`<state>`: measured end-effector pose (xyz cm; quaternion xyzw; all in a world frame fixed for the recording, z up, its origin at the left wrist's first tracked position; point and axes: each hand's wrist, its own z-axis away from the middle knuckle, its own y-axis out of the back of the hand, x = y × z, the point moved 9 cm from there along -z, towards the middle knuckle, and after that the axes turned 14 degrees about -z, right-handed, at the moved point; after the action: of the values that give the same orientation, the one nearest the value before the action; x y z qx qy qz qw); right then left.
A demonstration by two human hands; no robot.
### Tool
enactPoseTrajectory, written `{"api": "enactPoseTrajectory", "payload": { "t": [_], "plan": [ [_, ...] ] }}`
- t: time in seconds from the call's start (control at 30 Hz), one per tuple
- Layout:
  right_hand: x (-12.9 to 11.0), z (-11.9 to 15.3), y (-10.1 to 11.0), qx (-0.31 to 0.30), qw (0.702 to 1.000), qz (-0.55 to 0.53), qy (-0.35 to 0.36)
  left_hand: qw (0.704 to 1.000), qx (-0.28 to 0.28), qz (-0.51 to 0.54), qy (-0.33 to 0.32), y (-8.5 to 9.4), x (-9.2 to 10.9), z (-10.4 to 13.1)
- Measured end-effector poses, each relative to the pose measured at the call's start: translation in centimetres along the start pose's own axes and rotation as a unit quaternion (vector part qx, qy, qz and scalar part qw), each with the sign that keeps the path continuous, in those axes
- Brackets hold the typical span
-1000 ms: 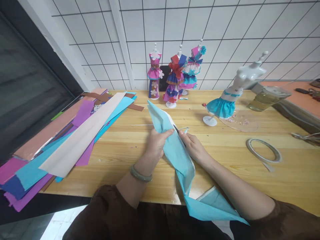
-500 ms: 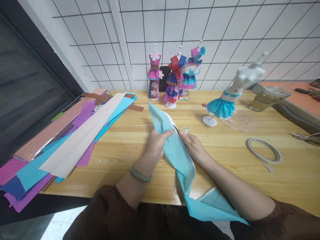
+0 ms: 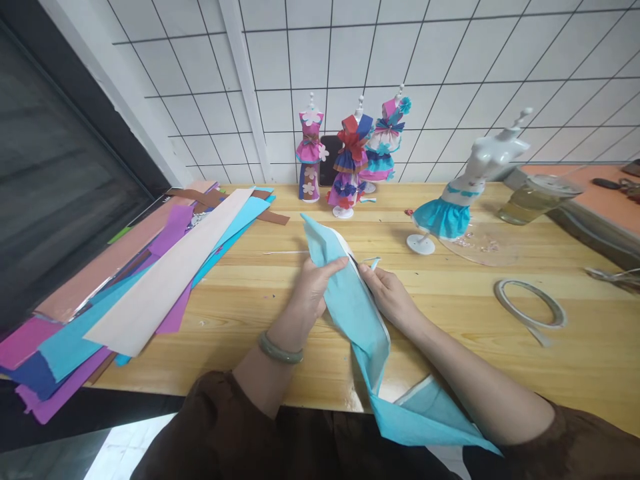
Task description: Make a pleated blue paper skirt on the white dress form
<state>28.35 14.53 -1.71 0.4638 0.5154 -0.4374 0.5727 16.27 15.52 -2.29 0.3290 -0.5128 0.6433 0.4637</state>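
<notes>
A long light-blue strip (image 3: 367,333) with a white edge hangs diagonally from my hands over the table's front edge. My left hand (image 3: 315,287) grips its left side near the upper end, thumb on top. At the strip's right edge, my right hand (image 3: 387,290) is closed on a small dark tool, mostly hidden by the fingers; its dark tip lies against the white edge. A narrow light-blue scrap (image 3: 375,263) sticks up beside my right fingertips.
Coloured strips (image 3: 170,273) are piled at the left. Three small dressed forms (image 3: 310,153) stand at the back, and a white form in a blue skirt (image 3: 443,217) at the right. Nearby are a tape roll (image 3: 530,303) and a lidded cup (image 3: 537,200) of yellowish liquid.
The view has shifted slightly. The upper end of the blue strip has tipped a little to the right, and the dark tool shows less at my right fingertips. Both hands keep their holds.
</notes>
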Motion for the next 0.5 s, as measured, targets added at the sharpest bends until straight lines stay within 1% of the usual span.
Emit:
{"api": "enactPoseTrajectory", "payload": {
  "t": [0.1,0.23,0.37,0.5],
  "plan": [
    [0.1,0.1,0.0,0.004,1.000,0.013,0.002,0.999,-0.019,0.030,0.028,0.3,0.5,-0.2],
    [0.3,0.3,-0.3,-0.015,1.000,0.020,-0.001,0.996,-0.029,0.074,0.026,1.1,1.7,-0.5],
    [0.2,0.4,-0.2,-0.016,0.999,0.033,0.001,0.997,-0.026,0.071,-0.014,1.8,2.7,-0.8],
    [-0.1,0.3,0.1,0.000,0.999,0.047,0.006,0.993,-0.008,0.097,-0.067,2.5,3.2,-1.0]
  ]
}}
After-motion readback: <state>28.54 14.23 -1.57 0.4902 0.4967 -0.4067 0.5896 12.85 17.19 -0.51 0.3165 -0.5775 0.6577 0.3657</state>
